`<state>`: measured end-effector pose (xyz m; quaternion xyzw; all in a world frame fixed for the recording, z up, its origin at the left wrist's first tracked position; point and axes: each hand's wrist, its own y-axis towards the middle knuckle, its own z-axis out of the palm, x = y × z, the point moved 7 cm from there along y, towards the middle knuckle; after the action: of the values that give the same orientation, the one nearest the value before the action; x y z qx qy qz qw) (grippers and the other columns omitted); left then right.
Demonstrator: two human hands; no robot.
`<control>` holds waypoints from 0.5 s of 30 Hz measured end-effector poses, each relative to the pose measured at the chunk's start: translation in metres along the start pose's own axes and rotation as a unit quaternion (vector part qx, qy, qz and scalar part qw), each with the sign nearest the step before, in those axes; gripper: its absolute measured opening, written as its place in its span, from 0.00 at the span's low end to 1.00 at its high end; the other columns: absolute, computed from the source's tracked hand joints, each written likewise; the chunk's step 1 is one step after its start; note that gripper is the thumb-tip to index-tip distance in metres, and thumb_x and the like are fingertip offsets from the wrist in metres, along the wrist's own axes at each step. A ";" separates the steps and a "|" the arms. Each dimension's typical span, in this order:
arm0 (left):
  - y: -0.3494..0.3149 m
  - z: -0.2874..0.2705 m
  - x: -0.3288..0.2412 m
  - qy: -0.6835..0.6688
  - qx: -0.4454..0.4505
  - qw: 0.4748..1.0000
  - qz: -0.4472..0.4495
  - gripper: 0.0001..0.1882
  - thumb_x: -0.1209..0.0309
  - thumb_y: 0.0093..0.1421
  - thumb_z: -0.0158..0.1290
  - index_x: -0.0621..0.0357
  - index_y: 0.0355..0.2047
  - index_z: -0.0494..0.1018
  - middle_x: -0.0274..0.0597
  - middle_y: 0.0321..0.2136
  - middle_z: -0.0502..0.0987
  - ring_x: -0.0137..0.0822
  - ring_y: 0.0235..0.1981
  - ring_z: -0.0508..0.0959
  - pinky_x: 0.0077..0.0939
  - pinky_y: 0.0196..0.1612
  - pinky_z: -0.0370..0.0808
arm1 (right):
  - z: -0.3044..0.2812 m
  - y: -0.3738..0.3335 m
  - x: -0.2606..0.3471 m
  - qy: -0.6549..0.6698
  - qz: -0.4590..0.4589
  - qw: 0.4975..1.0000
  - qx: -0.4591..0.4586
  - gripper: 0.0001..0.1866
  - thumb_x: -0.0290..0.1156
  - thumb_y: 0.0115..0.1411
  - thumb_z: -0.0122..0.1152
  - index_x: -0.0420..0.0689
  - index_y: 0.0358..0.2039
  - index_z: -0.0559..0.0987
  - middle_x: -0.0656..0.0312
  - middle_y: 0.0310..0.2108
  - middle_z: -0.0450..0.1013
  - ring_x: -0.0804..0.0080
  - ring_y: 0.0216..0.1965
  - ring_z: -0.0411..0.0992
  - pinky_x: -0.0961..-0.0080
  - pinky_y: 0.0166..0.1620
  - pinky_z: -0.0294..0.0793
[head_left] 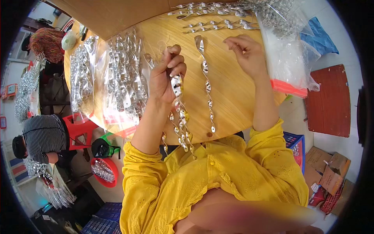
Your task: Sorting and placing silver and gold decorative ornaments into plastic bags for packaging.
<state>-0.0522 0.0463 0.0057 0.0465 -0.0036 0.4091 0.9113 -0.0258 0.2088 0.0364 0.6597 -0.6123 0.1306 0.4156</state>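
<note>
My left hand is closed around several shiny twisted metal strips, which hang down toward the table's near edge. A thin thread loop shows just above its fingers. To the right of it, a single twisted strip lies lengthwise on the round wooden table. My right hand is raised beyond that strip's upper right, its thumb and fingers drawn together. Whatever its fingertips may pinch is too small to make out.
Clear bags of twisted strips lie at the left, beside a cardboard box. More strips lie in rows at the far side. Plastic bags with red edges sit at the right. A person in a striped top sits farther left.
</note>
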 end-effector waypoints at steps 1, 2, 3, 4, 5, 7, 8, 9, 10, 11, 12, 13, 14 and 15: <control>-0.001 -0.001 0.001 0.003 -0.010 1.000 0.007 0.07 0.73 0.56 0.42 0.62 0.34 0.61 0.36 0.28 0.63 0.23 0.21 0.60 0.11 0.20 0.61 | 0.004 -0.002 0.003 0.048 -0.001 0.999 0.002 0.07 0.19 0.48 0.52 0.41 0.28 0.76 0.61 0.27 0.71 0.74 0.28 0.68 0.82 0.30 0.67; -0.002 -0.001 0.002 0.007 -0.020 1.000 0.015 0.07 0.72 0.56 0.42 0.63 0.34 0.61 0.36 0.28 0.63 0.22 0.20 0.60 0.11 0.19 0.60 | 0.009 -0.003 0.004 0.097 -0.002 0.995 0.005 0.07 0.18 0.47 0.52 0.40 0.28 0.76 0.61 0.26 0.71 0.75 0.27 0.68 0.81 0.28 0.66; -0.002 -0.001 0.005 0.018 -0.034 0.999 0.012 0.06 0.73 0.56 0.42 0.64 0.32 0.62 0.36 0.28 0.63 0.22 0.20 0.60 0.10 0.19 0.60 | 0.014 -0.005 0.002 0.096 -0.002 0.995 0.001 0.07 0.18 0.47 0.52 0.40 0.28 0.76 0.61 0.26 0.71 0.75 0.27 0.68 0.81 0.28 0.66; 0.000 0.003 0.001 0.019 -0.033 0.999 0.009 0.06 0.73 0.56 0.42 0.64 0.32 0.62 0.36 0.28 0.63 0.22 0.20 0.60 0.10 0.19 0.60 | 0.021 -0.008 0.001 0.128 -0.018 0.992 0.004 0.07 0.19 0.47 0.53 0.41 0.28 0.76 0.62 0.26 0.71 0.75 0.27 0.67 0.81 0.28 0.66; 0.003 0.010 -0.008 0.001 -0.014 1.000 0.013 0.06 0.73 0.56 0.43 0.64 0.32 0.62 0.36 0.28 0.63 0.22 0.21 0.60 0.10 0.19 0.60 | 0.025 -0.009 0.001 0.159 -0.035 0.987 0.007 0.07 0.19 0.46 0.54 0.41 0.28 0.76 0.63 0.26 0.71 0.74 0.26 0.67 0.80 0.27 0.65; 0.003 0.010 -0.014 -0.009 0.002 1.000 0.017 0.08 0.73 0.56 0.43 0.66 0.33 0.61 0.37 0.28 0.63 0.22 0.21 0.60 0.10 0.20 0.60 | 0.013 0.002 -0.011 0.087 -0.045 0.995 -0.015 0.07 0.20 0.46 0.55 0.41 0.28 0.77 0.62 0.26 0.71 0.74 0.27 0.67 0.80 0.28 0.66; 0.000 0.002 -0.008 0.028 -0.042 0.998 0.026 0.09 0.73 0.56 0.43 0.66 0.35 0.61 0.38 0.30 0.64 0.22 0.21 0.61 0.10 0.20 0.61 | 0.004 0.006 -0.013 0.013 -0.058 0.998 -0.036 0.07 0.21 0.46 0.56 0.42 0.28 0.77 0.62 0.27 0.71 0.73 0.28 0.68 0.81 0.29 0.66; -0.001 -0.005 -0.001 0.064 -0.085 0.994 0.035 0.10 0.72 0.56 0.43 0.67 0.36 0.61 0.39 0.31 0.64 0.22 0.21 0.62 0.10 0.20 0.61 | 0.008 0.004 -0.004 0.014 -0.059 0.998 -0.033 0.07 0.21 0.46 0.56 0.42 0.28 0.77 0.62 0.27 0.71 0.73 0.28 0.68 0.81 0.29 0.66; -0.001 -0.009 -0.001 0.178 -0.122 0.976 0.037 0.10 0.71 0.56 0.43 0.66 0.36 0.63 0.41 0.37 0.66 0.22 0.23 0.64 0.10 0.22 0.63 | 0.024 -0.003 0.014 0.056 -0.063 0.996 0.029 0.08 0.22 0.46 0.56 0.42 0.30 0.76 0.61 0.27 0.71 0.72 0.29 0.68 0.80 0.29 0.66; 0.001 -0.010 0.000 0.177 -0.122 0.976 0.036 0.10 0.71 0.56 0.43 0.66 0.36 0.63 0.41 0.37 0.66 0.22 0.23 0.64 0.10 0.22 0.63 | 0.037 -0.007 0.025 0.098 -0.066 0.989 0.091 0.09 0.22 0.46 0.56 0.42 0.31 0.76 0.60 0.27 0.71 0.71 0.30 0.68 0.79 0.30 0.67; 0.001 -0.015 -0.007 0.262 -0.157 0.950 0.061 0.10 0.71 0.56 0.44 0.66 0.35 0.64 0.43 0.39 0.67 0.22 0.25 0.65 0.10 0.23 0.64 | 0.040 -0.005 0.025 0.098 -0.064 0.989 0.091 0.09 0.22 0.46 0.56 0.42 0.31 0.76 0.60 0.27 0.71 0.71 0.30 0.68 0.79 0.30 0.67; 0.001 -0.019 -0.015 0.345 -0.190 0.915 0.085 0.10 0.71 0.56 0.44 0.66 0.35 0.65 0.44 0.41 0.67 0.23 0.27 0.66 0.10 0.24 0.65 | 0.034 -0.002 0.029 0.069 -0.117 0.990 0.029 0.11 0.25 0.47 0.56 0.42 0.33 0.74 0.59 0.26 0.72 0.71 0.29 0.69 0.78 0.30 0.67; 0.003 -0.019 -0.024 0.411 -0.188 0.886 0.102 0.11 0.71 0.56 0.44 0.65 0.36 0.66 0.44 0.41 0.68 0.24 0.32 0.68 0.11 0.29 0.65 | 0.027 -0.003 0.034 0.040 -0.168 0.984 -0.033 0.13 0.28 0.47 0.56 0.41 0.36 0.73 0.58 0.25 0.72 0.70 0.29 0.69 0.76 0.30 0.67; 0.004 -0.020 -0.024 0.410 -0.189 0.886 0.104 0.11 0.71 0.56 0.44 0.65 0.36 0.66 0.44 0.41 0.68 0.24 0.32 0.68 0.11 0.29 0.65 | 0.027 -0.004 0.032 0.041 -0.169 0.984 -0.031 0.13 0.28 0.47 0.56 0.41 0.36 0.73 0.58 0.25 0.72 0.70 0.29 0.69 0.76 0.30 0.67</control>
<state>-0.0717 0.0323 -0.0153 -0.2990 0.2888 0.4754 0.7753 -0.0239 0.1670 0.0401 0.7344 -0.4786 0.0660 0.4767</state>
